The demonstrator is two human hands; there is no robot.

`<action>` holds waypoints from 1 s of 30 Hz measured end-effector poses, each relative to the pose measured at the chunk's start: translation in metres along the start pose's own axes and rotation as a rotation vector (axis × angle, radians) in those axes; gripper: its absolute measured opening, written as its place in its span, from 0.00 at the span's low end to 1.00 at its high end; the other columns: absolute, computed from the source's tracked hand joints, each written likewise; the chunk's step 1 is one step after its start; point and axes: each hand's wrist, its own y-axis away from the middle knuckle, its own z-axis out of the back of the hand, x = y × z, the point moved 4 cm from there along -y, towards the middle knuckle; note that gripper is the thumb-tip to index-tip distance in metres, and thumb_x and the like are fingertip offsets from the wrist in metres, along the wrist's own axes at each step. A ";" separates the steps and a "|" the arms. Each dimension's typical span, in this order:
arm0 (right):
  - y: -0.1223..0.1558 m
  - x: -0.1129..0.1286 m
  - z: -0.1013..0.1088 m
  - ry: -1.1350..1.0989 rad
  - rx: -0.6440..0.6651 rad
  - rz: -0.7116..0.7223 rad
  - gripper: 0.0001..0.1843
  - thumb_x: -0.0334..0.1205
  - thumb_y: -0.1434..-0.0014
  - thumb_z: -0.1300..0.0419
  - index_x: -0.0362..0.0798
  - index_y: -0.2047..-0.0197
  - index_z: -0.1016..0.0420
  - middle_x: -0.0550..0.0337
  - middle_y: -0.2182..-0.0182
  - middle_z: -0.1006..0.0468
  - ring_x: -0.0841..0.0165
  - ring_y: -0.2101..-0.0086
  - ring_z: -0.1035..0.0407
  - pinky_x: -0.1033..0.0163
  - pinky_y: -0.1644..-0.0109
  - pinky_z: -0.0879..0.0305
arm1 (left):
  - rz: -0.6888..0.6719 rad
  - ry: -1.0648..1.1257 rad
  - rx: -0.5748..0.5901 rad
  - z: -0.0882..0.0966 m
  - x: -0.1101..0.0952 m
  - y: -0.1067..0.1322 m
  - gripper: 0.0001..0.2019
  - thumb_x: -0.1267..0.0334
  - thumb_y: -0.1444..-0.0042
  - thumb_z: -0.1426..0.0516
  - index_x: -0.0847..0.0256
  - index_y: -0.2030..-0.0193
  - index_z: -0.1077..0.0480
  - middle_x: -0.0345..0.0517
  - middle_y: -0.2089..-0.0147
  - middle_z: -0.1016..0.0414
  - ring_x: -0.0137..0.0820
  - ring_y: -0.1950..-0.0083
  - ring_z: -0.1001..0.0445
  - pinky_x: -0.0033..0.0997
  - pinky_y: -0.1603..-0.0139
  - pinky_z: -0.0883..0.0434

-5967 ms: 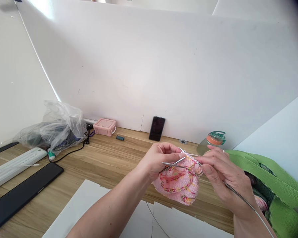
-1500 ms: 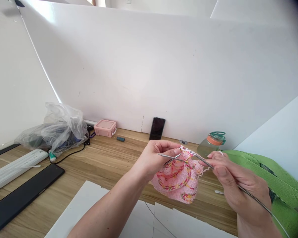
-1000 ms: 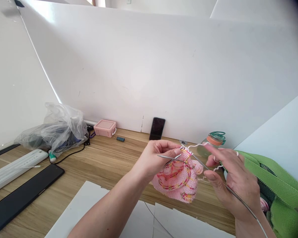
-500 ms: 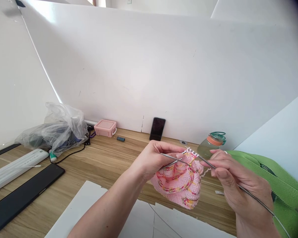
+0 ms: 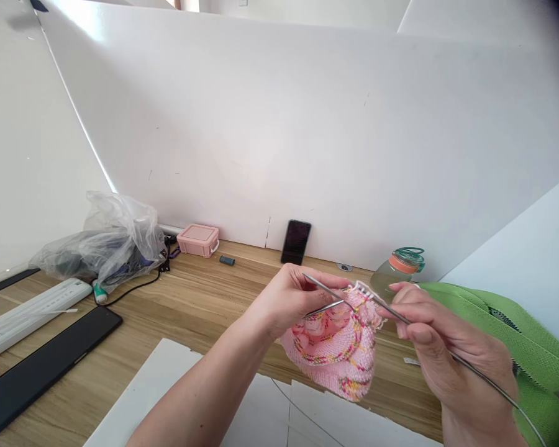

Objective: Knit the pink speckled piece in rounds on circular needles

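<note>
Take the pink knitted piece [image 5: 333, 360] as the centre of the clock; it hangs above the wooden desk [image 5: 190, 304], between the two hands. Left hand [image 5: 302, 299]: located at 10 to 11 o'clock, fingers and thumb clamped together on the upper edge of the knitting. A silver needle [image 5: 329, 292] passes at the thumb, tip toward 10 o'clock; a second needle [image 5: 327, 307] crosses below it. Right hand [image 5: 451, 347]: located at 3 o'clock, thumb and index finger closed on the working needle [image 5: 397, 314]. Pale stitches [image 5: 366, 290] sit at the end of this needle, at 1 o'clock; its other end continues as a grey cord [image 5: 498, 388] toward 4 o'clock. Surrounding items: phone [image 5: 296, 242], leaning on the white panel [image 5: 242, 143] at 11 o'clock; bottle [image 5: 391, 276] with orange band, between 1 and 2 o'clock; green bag [image 5: 535, 347], at 3 o'clock, just beside the right hand; white sheet [image 5: 153, 385], at 8 o'clock, partly under the left forearm; power strip [image 5: 32, 316], at 9 o'clock; pink box [image 5: 198, 240], at 10 o'clock, near a clear plastic bag [image 5: 116, 242].
</note>
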 end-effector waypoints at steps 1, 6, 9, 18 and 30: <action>0.000 0.001 -0.002 -0.006 0.040 0.004 0.13 0.47 0.35 0.45 0.52 0.57 0.22 0.63 0.74 0.30 0.67 0.69 0.34 0.46 0.45 0.41 | -0.015 -0.003 -0.015 0.000 0.000 0.000 0.13 0.64 0.56 0.32 0.64 0.62 0.19 0.50 0.64 0.19 0.29 0.64 0.24 0.27 0.59 0.31; 0.004 -0.001 -0.003 0.010 0.029 -0.005 0.12 0.46 0.35 0.44 0.53 0.55 0.22 0.62 0.72 0.28 0.64 0.65 0.32 0.46 0.44 0.41 | -0.024 0.060 -0.026 -0.004 0.003 0.000 0.14 0.60 0.56 0.31 0.66 0.66 0.23 0.46 0.67 0.21 0.26 0.68 0.26 0.25 0.65 0.32; 0.010 -0.010 0.004 0.018 -0.109 -0.055 0.11 0.44 0.36 0.42 0.55 0.53 0.22 0.62 0.72 0.26 0.62 0.61 0.31 0.45 0.42 0.40 | -0.048 0.038 -0.031 -0.004 0.003 0.000 0.14 0.58 0.56 0.31 0.66 0.68 0.25 0.43 0.71 0.24 0.22 0.72 0.30 0.22 0.68 0.34; 0.022 -0.026 0.010 0.099 -0.162 -0.181 0.10 0.43 0.38 0.40 0.58 0.54 0.22 0.61 0.65 0.19 0.58 0.51 0.28 0.50 0.43 0.36 | -0.028 0.001 0.008 -0.005 0.003 0.001 0.11 0.60 0.55 0.32 0.65 0.67 0.23 0.47 0.66 0.22 0.26 0.68 0.27 0.25 0.64 0.33; 0.016 -0.018 0.007 0.103 -0.125 -0.128 0.09 0.41 0.39 0.39 0.57 0.55 0.22 0.65 0.66 0.20 0.64 0.54 0.28 0.58 0.42 0.38 | 0.005 -0.066 0.003 -0.007 0.001 0.003 0.10 0.66 0.55 0.34 0.63 0.63 0.19 0.51 0.62 0.19 0.31 0.63 0.24 0.29 0.59 0.31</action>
